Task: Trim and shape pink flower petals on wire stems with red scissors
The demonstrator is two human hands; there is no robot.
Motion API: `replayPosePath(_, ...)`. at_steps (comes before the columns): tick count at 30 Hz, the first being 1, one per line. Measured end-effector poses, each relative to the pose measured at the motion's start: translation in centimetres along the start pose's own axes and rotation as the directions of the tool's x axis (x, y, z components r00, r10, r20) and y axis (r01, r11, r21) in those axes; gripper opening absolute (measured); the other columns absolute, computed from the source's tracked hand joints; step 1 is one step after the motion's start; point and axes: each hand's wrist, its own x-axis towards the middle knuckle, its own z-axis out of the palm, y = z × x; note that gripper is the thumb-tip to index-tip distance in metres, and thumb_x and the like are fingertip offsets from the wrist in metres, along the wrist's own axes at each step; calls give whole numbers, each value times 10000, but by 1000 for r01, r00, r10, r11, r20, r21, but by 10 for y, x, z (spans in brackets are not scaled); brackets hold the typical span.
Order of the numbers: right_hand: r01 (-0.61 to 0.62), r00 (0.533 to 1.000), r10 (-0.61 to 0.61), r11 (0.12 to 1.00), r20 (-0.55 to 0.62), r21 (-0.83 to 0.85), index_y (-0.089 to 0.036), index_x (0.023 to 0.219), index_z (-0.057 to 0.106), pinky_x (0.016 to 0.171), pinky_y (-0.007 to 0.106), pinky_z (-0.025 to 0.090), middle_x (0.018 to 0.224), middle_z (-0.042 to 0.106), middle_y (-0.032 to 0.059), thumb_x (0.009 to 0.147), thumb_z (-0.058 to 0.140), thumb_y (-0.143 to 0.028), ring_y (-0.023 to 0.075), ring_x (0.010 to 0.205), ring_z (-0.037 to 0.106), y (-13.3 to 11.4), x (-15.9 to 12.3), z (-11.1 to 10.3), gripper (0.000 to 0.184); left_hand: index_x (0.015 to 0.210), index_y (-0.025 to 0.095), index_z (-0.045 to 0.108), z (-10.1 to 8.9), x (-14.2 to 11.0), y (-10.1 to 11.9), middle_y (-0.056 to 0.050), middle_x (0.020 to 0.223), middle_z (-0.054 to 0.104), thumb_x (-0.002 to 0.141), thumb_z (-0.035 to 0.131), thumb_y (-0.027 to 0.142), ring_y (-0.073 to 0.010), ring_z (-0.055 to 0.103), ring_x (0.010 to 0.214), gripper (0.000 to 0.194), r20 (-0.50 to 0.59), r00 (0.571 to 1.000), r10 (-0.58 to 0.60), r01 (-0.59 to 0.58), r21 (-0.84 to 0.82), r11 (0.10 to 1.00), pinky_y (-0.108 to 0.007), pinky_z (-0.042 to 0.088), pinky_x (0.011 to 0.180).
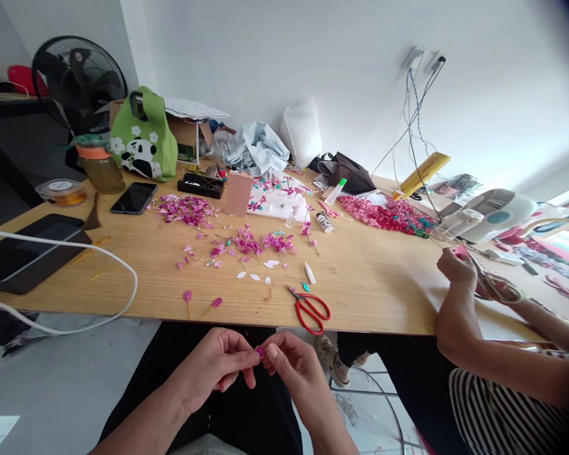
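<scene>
Above my lap, just off the table's front edge, my left hand (225, 355) and my right hand (294, 370) meet fingertip to fingertip. Between them they pinch a small round magenta petal (260, 351) with a gold-coloured wire rim. Two similar wire-stemmed petals, a rounded one (186, 296) and a narrower one (217, 303), lie on the table just ahead of my hands. To their right are red-handled scissors (313, 313) with the blades partly apart. A white nozzle-tipped tube (310, 273) and several white leaf-shaped pieces (255, 277) rest farther in.
Loose magenta petals (189, 210) and made-up flowers (249, 241) spread over the wooden table (374, 284). A white cable (135, 284) loops over the left front edge beside a tablet (28, 249). At right, a co-worker's hands (459, 268) hold scissors and something pink.
</scene>
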Motion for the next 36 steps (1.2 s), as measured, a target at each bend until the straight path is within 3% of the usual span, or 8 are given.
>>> replayPosePath(5, -42, 999, 41, 997, -16, -61, -144, 687, 583, 555, 228, 379, 621, 579, 12, 813, 643, -482, 123, 579, 489, 0, 5, 5, 365, 677, 128, 615, -1, -1, -1, -59, 578, 670, 739, 677, 416, -33, 310, 344, 301, 4, 999, -36, 36, 44, 998, -218, 82, 374)
replayPosePath(12, -35, 991, 19, 992, -130, -123, -142, 680, 591, 516, 219, 332, 589, 547, -3, 808, 634, -473, 115, 544, 447, 3, 7, 5, 358, 742, 130, 639, -2, -2, 0, -4, 545, 601, 746, 666, 364, -37, 289, 387, 236, -24, 999, -34, 36, 95, 995, -200, 137, 395)
replayPosePath(22, -82, 997, 82, 986, -10, -146, -144, 658, 551, 531, 222, 336, 580, 539, -4, 826, 611, -492, 116, 550, 455, 5, 7, 4, 391, 715, 126, 652, -2, -4, 1, 0, 500, 587, 744, 657, 387, -46, 272, 381, 263, -32, 999, -10, 16, 185, 983, -213, 133, 402)
replayPosePath(27, -60, 992, 41, 986, -121, -157, -149, 647, 540, 521, 227, 319, 577, 515, -9, 832, 606, -474, 115, 546, 430, 10, 8, 2, 380, 818, 121, 650, -4, -5, 3, -18, 542, 624, 774, 609, 408, -54, 289, 390, 294, -33, 999, 19, -11, 228, 974, -210, 158, 403)
replayPosePath(36, -53, 979, 5, 971, -204, -232, -149, 653, 550, 516, 238, 316, 592, 521, 5, 847, 577, -463, 125, 554, 422, 13, 7, 4, 370, 761, 135, 580, -6, -1, -7, 37, 472, 553, 800, 567, 398, -62, 319, 386, 266, -95, 995, 35, 0, 345, 939, -195, 230, 405)
